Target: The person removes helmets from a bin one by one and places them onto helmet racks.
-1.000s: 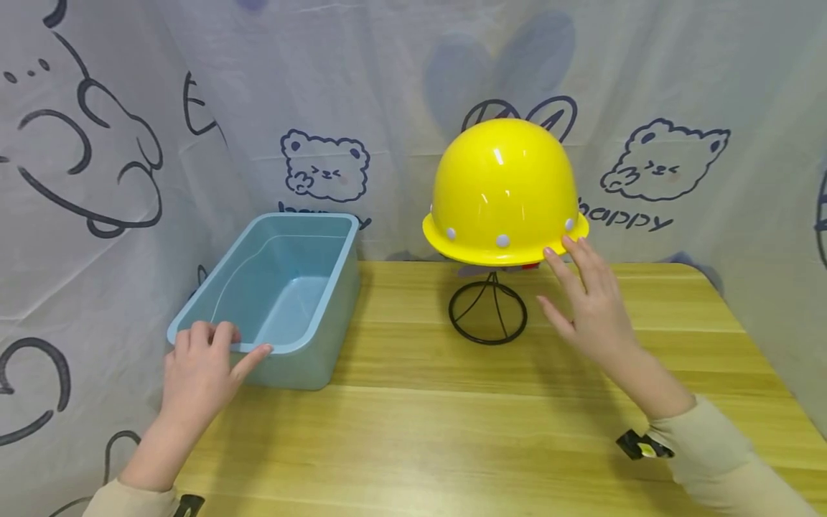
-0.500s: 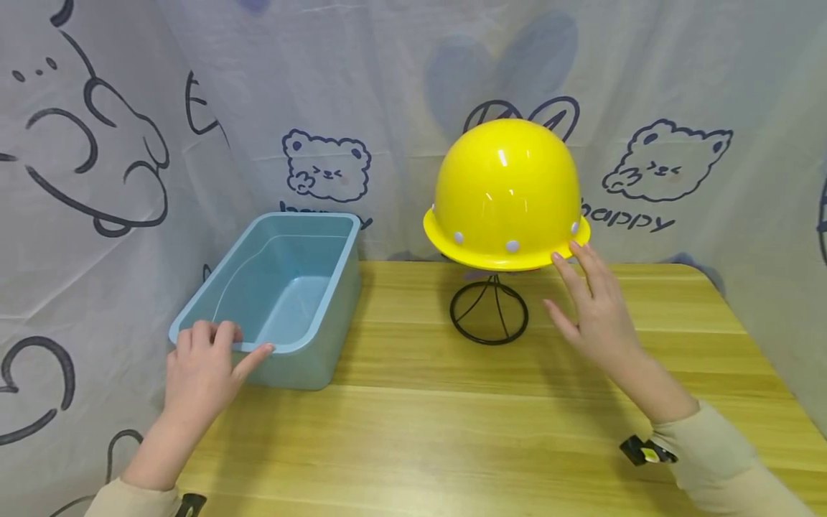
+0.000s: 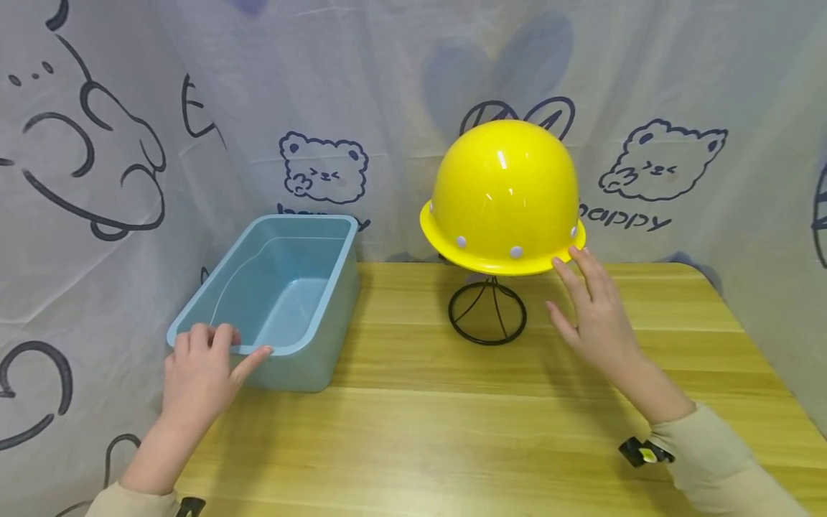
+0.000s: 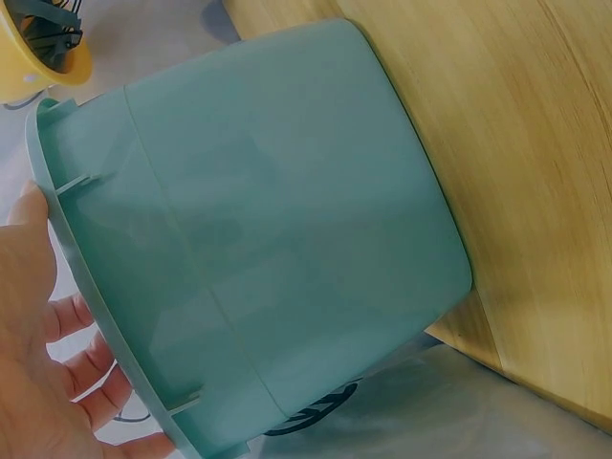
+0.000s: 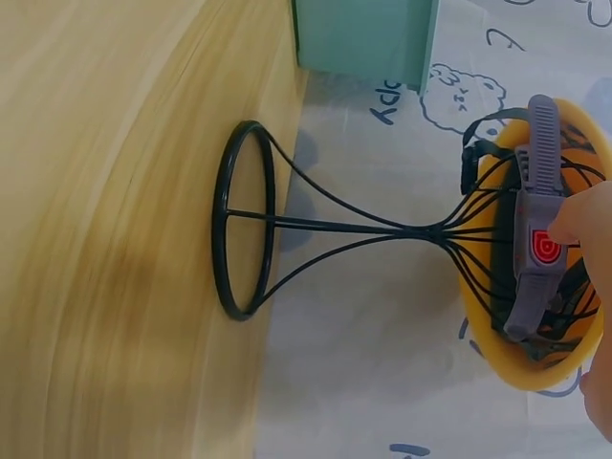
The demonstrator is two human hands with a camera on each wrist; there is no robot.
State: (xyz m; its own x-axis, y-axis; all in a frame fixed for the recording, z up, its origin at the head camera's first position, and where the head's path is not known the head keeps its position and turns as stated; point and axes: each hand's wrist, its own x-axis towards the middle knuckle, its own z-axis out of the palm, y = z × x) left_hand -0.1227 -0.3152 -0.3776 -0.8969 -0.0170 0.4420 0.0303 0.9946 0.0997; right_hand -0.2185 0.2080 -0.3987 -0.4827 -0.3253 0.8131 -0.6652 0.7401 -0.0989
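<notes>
A yellow hard hat (image 3: 506,190) with white rivets sits on a black wire stand (image 3: 487,339), its brim a little tilted. At the right of the brim, my right hand (image 3: 597,319) touches the edge with nearly straight fingertips, the thumb lower and apart from the brim in the head view. From below, the right wrist view shows the grey adjustment strap (image 5: 538,225) inside the hat, overlapped by a digit. My left hand (image 3: 197,373) grips the near rim of a blue-green plastic bin (image 3: 345,301), fingers bent over the rim and thumb along it.
Both the bin and the stand rest on a wooden table (image 3: 439,438); the bin is left of the stand. White printed curtains (image 3: 394,194) hang close behind the table and along both sides.
The hard hat has turned slightly on its stand, its front rivets shifting right and its front brim dipping lower. My right fingers have moved slightly with the brim. My left hand has stayed.
</notes>
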